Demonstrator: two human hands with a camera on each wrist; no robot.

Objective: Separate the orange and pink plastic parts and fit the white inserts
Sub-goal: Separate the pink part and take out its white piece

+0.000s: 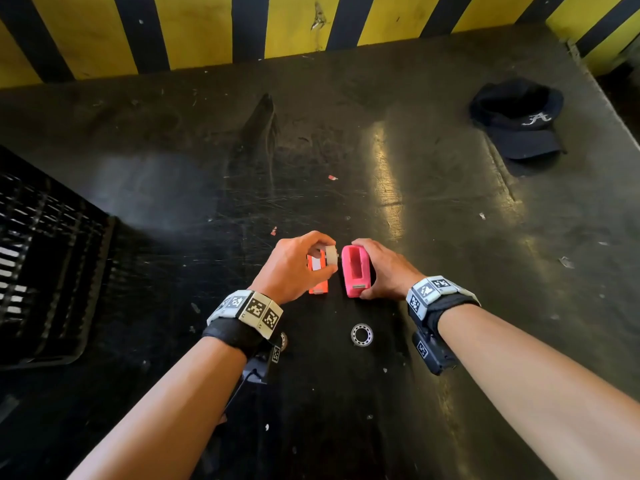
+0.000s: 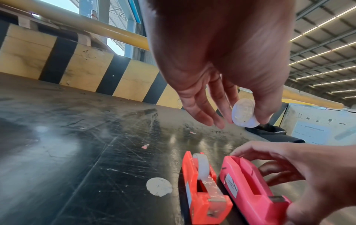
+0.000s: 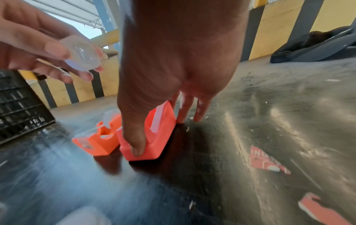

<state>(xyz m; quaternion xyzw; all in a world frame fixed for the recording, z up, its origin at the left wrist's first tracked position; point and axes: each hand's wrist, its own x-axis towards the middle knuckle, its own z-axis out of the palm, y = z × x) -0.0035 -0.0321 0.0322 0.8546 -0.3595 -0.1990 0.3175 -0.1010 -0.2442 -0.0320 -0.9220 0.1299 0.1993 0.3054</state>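
Observation:
My left hand pinches a white round insert between thumb and fingers, a little above the table. Under it lies the orange part, with another white insert seated in its slot. The pink part stands right beside the orange one, apart from it, its slot empty. My right hand grips the pink part from the right, thumb on its near end and fingers at its far side. The raised insert hangs left of and above the pink part.
A clear ring lies on the dark table just in front of the parts. A black crate stands at the left, a black cap at the far right. A yellow-and-black striped barrier closes the back edge.

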